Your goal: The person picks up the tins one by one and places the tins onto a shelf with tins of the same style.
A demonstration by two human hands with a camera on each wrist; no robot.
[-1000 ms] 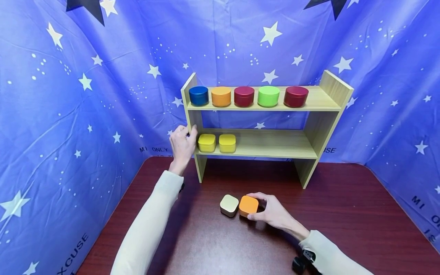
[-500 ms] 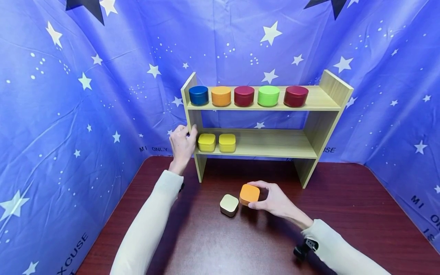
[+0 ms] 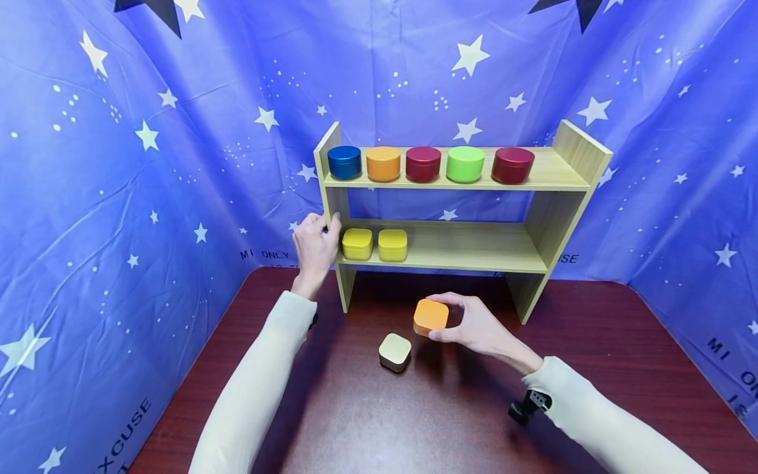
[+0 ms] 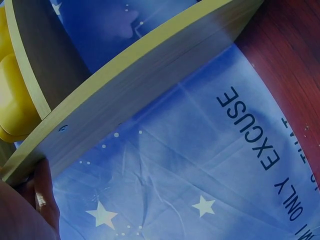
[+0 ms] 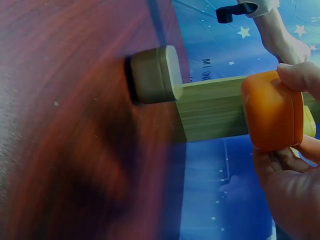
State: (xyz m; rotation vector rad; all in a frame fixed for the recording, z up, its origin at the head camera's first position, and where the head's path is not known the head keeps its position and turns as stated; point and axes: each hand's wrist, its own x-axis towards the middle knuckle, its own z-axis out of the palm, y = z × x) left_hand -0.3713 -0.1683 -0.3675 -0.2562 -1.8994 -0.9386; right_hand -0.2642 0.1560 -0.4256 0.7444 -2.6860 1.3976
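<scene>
My right hand [image 3: 478, 324] pinches an orange square tin [image 3: 430, 317] between thumb and fingers, held above the table. In the right wrist view the same orange tin [image 5: 272, 111] shows its side, with fingers beneath it. A pale gold square tin [image 3: 395, 352] stands on the table, left of and nearer than the orange one. My left hand [image 3: 316, 247] grips the left side panel of the wooden shelf [image 3: 474, 245], its thumb on the inner side. Close by that thumb, two yellow square tins [image 3: 358, 244] sit at the left end of the lower board.
On the upper board stand several round tins: blue [image 3: 345, 162], orange [image 3: 383, 164], dark red [image 3: 423, 164], green [image 3: 465, 164] and another dark red [image 3: 512, 165]. A dark red-brown table [image 3: 616, 368] lies below. Blue star-patterned cloth [image 3: 177, 197] encloses the back and sides.
My right hand has lifted the orange square tin off the table and moved it forward, towards the shelf, away from the pale gold tin. The left hand stays on the side panel.
</scene>
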